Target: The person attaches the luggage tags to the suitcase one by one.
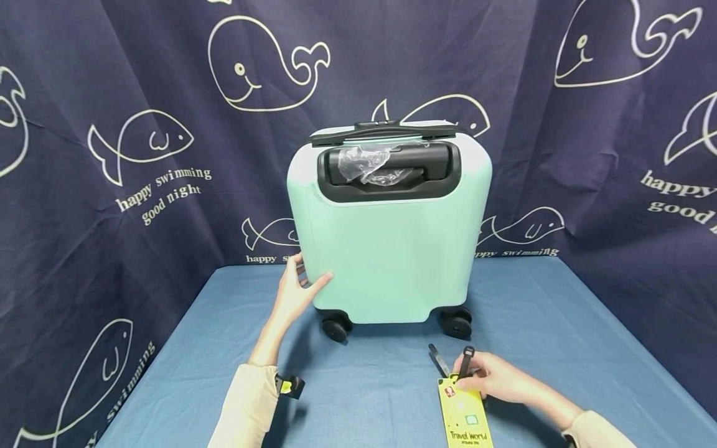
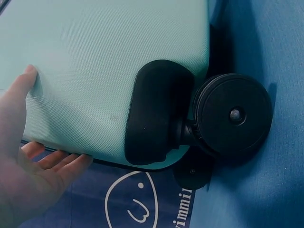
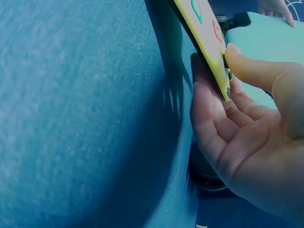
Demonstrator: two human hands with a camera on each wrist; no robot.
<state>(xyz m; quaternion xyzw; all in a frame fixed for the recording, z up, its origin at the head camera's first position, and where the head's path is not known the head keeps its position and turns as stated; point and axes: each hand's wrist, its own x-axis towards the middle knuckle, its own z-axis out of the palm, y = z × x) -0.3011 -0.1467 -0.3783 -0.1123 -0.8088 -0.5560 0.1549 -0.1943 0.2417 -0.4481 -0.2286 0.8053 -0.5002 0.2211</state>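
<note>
A mint-green suitcase (image 1: 392,255) stands upright on its black wheels, with a retracted black handle (image 1: 392,165) partly wrapped in clear plastic. My left hand (image 1: 294,289) holds its lower left side, the thumb on the broad face and the fingers round the edge. In the left wrist view those fingertips (image 2: 78,164) touch the side near the seam above a black wheel (image 2: 232,118). In front of the suitcase's right wheel, my right hand (image 1: 498,376) pinches the top of a yellow luggage tag (image 1: 465,414) printed "Travel World". A black strap (image 1: 466,361) with a buckle sticks up from the tag.
A blue cloth (image 1: 358,386) covers the table. Behind and at the sides hangs a dark blue curtain (image 1: 358,56) with whale and fish drawings. A black carry handle (image 1: 383,132) lies along the suitcase's top. A black device (image 1: 291,386) is strapped to the left wrist.
</note>
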